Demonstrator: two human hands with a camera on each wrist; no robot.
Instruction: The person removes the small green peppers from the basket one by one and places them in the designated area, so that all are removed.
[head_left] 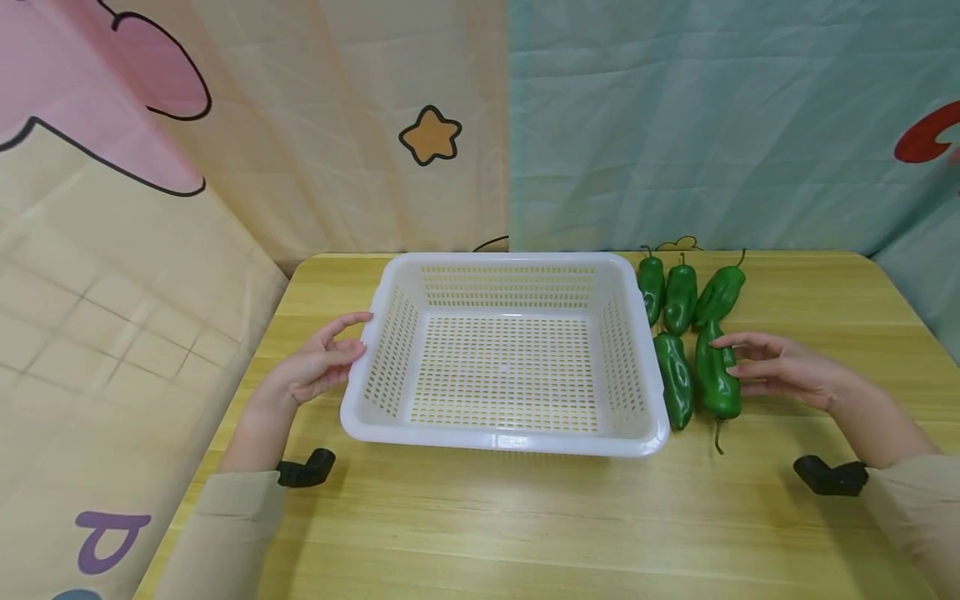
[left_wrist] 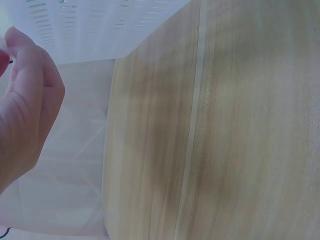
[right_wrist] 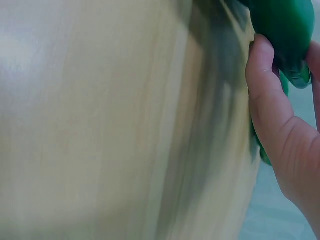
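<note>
A white plastic basket (head_left: 504,439) with slotted walls and floor stands on the wooden table, nothing lying inside it. My left hand (head_left: 324,364) is at its left side, thumb and fingers pinching the rim. From the left wrist, the hand (left_wrist: 30,95) shows beside the slotted wall (left_wrist: 90,30). To the right of the basket, my right hand (head_left: 783,371) grips a long green pepper (head_left: 716,387) from its right side, its stem pointing toward me. The right wrist view has this pepper (right_wrist: 285,30) between thumb and fingers.
Several more green peppers lie in a cluster by the basket's right wall: one (head_left: 675,379) next to the held one, others (head_left: 681,300) farther back. Patterned curtains (head_left: 675,125) hang behind the table (head_left: 517,525) and along its left side.
</note>
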